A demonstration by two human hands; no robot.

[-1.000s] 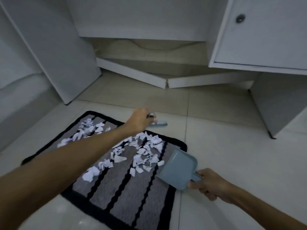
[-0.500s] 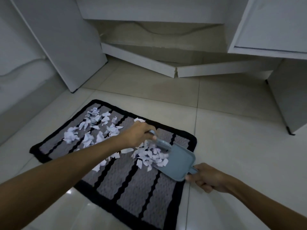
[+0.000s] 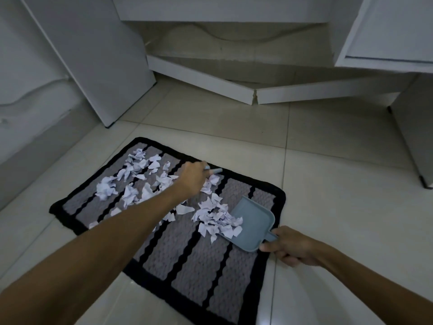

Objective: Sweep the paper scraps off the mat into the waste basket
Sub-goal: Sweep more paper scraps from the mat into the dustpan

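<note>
On the mat [image 3: 199, 273], your left hand [image 3: 191, 179] grips the brush [image 3: 214, 170] at the far edge; your right hand [image 3: 290, 245] holds the dustpan [image 3: 251, 225] beside piled paper scraps [image 3: 215, 219]. Keep its lip pressed flat, and draw short strokes toward it.

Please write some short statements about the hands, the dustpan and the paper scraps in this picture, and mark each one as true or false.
1. The right hand grips the handle of the blue dustpan. True.
2. The dustpan lies on the bare tile floor, away from the mat. False: its scoop lies on the striped mat, near the right edge.
3. The left hand holds a small brush over the far part of the mat. True.
4. All paper scraps are already inside the dustpan. False: many are scattered on the mat, and a pile lies at the dustpan's mouth.
5. A waste basket stands beside the mat. False: none is in view.
</note>
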